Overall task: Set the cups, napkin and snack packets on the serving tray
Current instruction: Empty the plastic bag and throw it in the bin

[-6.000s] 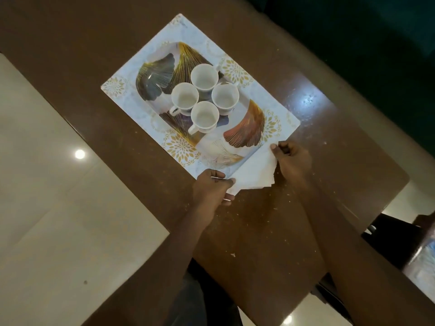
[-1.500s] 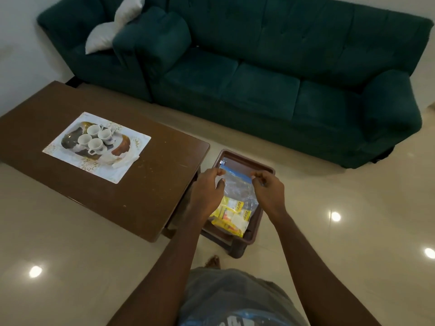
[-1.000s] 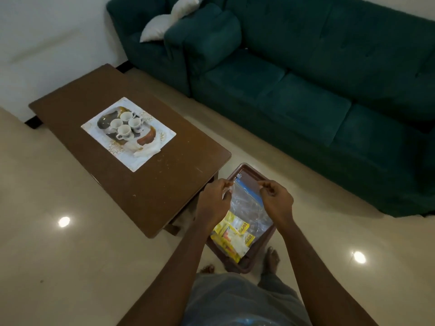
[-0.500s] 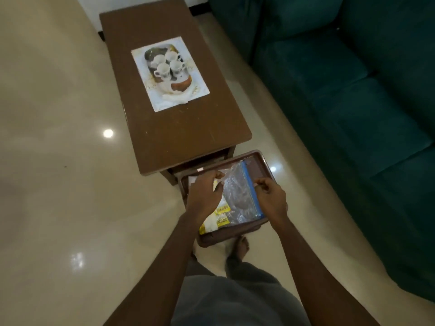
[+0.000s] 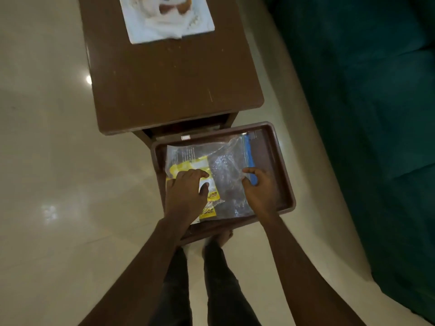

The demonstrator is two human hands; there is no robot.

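Now the person is bending over a brown tray [image 5: 280,161] sitting just off the near end of the coffee table [image 5: 174,90], and both hands are working a clear zip bag [image 5: 226,175] lying in it. Left hand [image 5: 186,196] is pressing down, fingers spread, on the yellow snack packets [image 5: 186,166] showing through the plastic; right hand [image 5: 261,191] is pinching the bag's edge beside its blue zip strip [image 5: 249,158]. Whether the seal is parted I cannot tell. Well beyond the hands, on the far part of the table, a patterned mat [image 5: 153,29] is showing, with what looks like a white napkin [image 5: 164,29] lying on it; the cups are cut off from view. By my reading the packets are what is left: getting them out of the bag and over there.
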